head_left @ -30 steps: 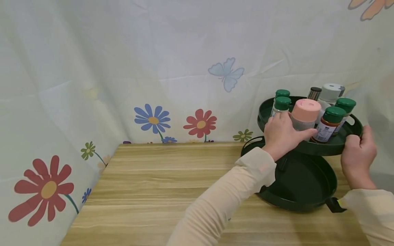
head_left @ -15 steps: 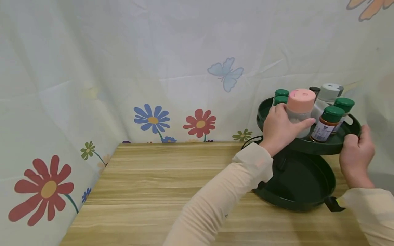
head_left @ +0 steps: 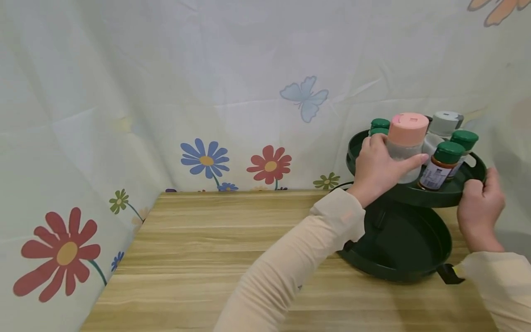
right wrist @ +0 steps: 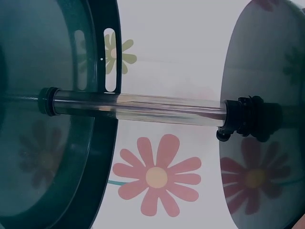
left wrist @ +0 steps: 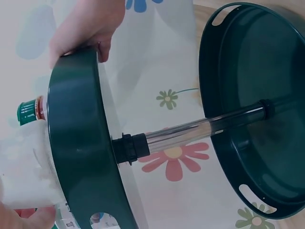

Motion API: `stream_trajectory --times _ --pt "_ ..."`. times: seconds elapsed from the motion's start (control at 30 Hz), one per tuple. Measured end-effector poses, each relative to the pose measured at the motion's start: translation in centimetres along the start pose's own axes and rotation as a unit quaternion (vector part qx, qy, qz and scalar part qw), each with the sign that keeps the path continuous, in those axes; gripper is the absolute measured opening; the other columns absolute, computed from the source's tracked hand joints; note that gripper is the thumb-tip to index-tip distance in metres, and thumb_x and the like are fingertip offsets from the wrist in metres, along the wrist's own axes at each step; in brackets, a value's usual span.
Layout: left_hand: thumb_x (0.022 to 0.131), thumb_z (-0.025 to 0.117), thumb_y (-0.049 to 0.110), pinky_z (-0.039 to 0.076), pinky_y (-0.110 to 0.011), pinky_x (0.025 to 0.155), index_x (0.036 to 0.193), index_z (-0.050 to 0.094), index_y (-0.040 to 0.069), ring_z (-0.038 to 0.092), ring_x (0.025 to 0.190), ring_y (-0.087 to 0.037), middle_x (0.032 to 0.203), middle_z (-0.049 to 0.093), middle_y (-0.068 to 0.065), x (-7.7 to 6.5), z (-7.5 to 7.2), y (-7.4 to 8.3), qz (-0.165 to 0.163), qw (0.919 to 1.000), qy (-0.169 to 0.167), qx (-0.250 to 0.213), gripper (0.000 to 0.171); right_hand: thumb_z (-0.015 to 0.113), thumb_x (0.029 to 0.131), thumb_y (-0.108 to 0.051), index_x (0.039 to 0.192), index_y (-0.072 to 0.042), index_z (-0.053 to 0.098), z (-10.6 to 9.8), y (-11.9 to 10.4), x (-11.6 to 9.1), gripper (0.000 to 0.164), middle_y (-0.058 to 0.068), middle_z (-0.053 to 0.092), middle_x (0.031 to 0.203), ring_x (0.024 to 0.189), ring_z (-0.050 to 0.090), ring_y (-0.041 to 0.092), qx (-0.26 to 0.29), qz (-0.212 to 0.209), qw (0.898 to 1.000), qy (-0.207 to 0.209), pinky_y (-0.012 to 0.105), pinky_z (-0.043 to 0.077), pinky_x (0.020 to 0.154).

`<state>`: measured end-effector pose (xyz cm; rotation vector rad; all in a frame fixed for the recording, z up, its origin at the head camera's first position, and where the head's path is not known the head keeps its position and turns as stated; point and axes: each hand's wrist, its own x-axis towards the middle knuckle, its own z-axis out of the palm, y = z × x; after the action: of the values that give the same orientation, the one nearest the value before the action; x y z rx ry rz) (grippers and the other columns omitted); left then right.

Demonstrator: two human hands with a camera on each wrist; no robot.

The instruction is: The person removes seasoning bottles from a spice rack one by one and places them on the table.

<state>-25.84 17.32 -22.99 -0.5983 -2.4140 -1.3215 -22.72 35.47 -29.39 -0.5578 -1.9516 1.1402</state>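
Observation:
In the head view my left hand [head_left: 379,166] grips a translucent bottle with a pink cap [head_left: 408,131], fingers on its left side and thumb across the front. It is raised over the upper dark green tray [head_left: 431,198], its cap higher than the green caps around it. My right hand [head_left: 481,207] grips that tray's right rim at the handle cutout. On the tray stand an amber bottle with a green cap [head_left: 437,168], more green-capped bottles and a bottle with a grey-white cap [head_left: 445,122]. In the left wrist view, fingertips [left wrist: 43,217] touch the pale bottle body.
Below is the larger lower tray [head_left: 402,272], resting on the wooden table [head_left: 232,240]. A clear post [left wrist: 186,133] with a black collar joins the two tiers. A flower-printed curtain [head_left: 232,83] hangs behind and to the left.
My left hand has lifted the pink-capped bottle from among the other bottles, upward above its neighbours. My right hand stays on the tray rim.

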Motion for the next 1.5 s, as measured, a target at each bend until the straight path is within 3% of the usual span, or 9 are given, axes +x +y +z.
stream_trajectory --times 0.1,0.23,0.43,0.63,0.9,1.13,1.37,1.43,1.5 --pt "0.068 0.066 0.055 0.037 -0.013 0.06 0.113 0.042 0.019 0.044 0.08 0.0 0.098 0.045 0.01 0.0 -0.2 -0.2 -0.006 1.0 -0.004 -0.005 0.062 0.026 0.088 -0.016 0.088 -0.035 0.041 0.1 -0.1 -0.1 0.024 -0.008 0.037 0.079 0.077 0.034 -0.001 0.0 0.004 1.0 0.0 0.019 0.024 0.068" --pt "0.068 0.066 0.055 0.038 -0.014 0.059 0.11 0.042 0.02 0.044 0.079 0.0 0.096 0.045 0.01 0.0 -0.6 -0.5 -0.016 0.9997 -0.005 -0.016 0.06 0.023 0.088 -0.017 0.127 -0.031 0.039 0.0 -0.2 -0.1 0.044 -0.008 0.044 0.129 0.112 0.036 -0.001 -0.004 0.023 1.0 -0.014 0.014 0.027 0.097" --pt "0.068 0.067 0.052 0.039 -0.014 0.058 0.105 0.043 0.02 0.046 0.076 0.0 0.091 0.049 0.01 -0.2 -1.3 -1.1 -0.021 0.9993 0.0 -0.032 0.055 0.024 0.088 -0.017 0.122 -0.029 0.042 0.2 -0.3 -0.1 0.04 -0.014 0.048 0.11 0.102 0.039 -0.005 -0.006 0.026 1.0 -0.011 0.011 0.029 0.087" --pt "0.069 0.067 0.051 0.04 -0.014 0.053 0.106 0.042 0.019 0.051 0.069 -0.001 0.089 0.055 0.009 -0.3 -2.1 -2.0 -0.028 0.9983 -0.004 -0.05 0.055 0.022 0.088 -0.017 0.141 -0.027 0.015 0.1 -0.3 -0.1 0.054 -0.015 0.015 0.145 0.128 0.014 -0.005 0.006 0.047 0.998 -0.034 0.02 0.011 0.109" --pt "0.07 0.068 0.049 0.044 -0.016 0.056 0.107 0.044 0.017 0.054 0.071 -0.002 0.092 0.058 0.009 -0.4 -3.8 -3.6 -0.026 0.9964 -0.002 -0.081 0.054 0.022 0.089 -0.017 0.139 -0.027 0.025 0.4 -0.3 -0.2 0.051 -0.01 0.029 0.142 0.123 0.025 -0.004 0.003 0.036 0.999 -0.021 0.017 0.019 0.106" --pt "0.07 0.068 0.048 0.047 -0.019 0.065 0.11 0.042 0.017 0.055 0.082 -0.004 0.101 0.057 0.007 -1.0 -4.9 -5.1 -0.019 0.9972 -0.01 -0.071 0.056 0.02 0.088 -0.018 0.141 -0.024 0.009 0.2 -0.1 -0.1 0.055 -0.015 0.007 0.146 0.131 0.005 -0.004 -0.009 0.048 0.998 -0.034 0.02 0.005 0.11" --pt "0.069 0.068 0.049 0.048 -0.02 0.068 0.112 0.041 0.016 0.055 0.086 -0.007 0.103 0.057 0.005 -1.6 -5.7 -6.4 -0.026 0.998 -0.026 -0.052 0.06 0.02 0.089 -0.017 0.138 -0.031 0.022 0.1 -0.2 -0.2 0.051 -0.012 0.024 0.143 0.126 0.021 -0.003 -0.012 0.028 0.999 -0.021 0.016 0.016 0.106" --pt "0.069 0.068 0.05 0.048 -0.021 0.068 0.112 0.041 0.016 0.055 0.086 -0.007 0.103 0.056 0.005 -1.8 -5.8 -6.9 -0.032 0.9978 -0.031 -0.049 0.061 0.022 0.089 -0.017 0.122 -0.035 0.039 0.1 -0.1 -0.2 0.041 -0.005 0.047 0.12 0.106 0.04 0.0 -0.015 0.02 1.0 -0.01 0.011 0.029 0.09" --pt "0.069 0.068 0.05 0.049 -0.023 0.07 0.112 0.04 0.017 0.055 0.087 -0.008 0.104 0.056 0.005 -2.0 -5.9 -7.4 -0.04 0.9974 -0.036 -0.048 0.061 0.024 0.089 -0.017 0.097 -0.036 0.043 0.2 0.0 -0.1 0.029 -0.006 0.044 0.087 0.08 0.039 -0.001 -0.02 0.011 1.0 -0.002 0.014 0.029 0.069"
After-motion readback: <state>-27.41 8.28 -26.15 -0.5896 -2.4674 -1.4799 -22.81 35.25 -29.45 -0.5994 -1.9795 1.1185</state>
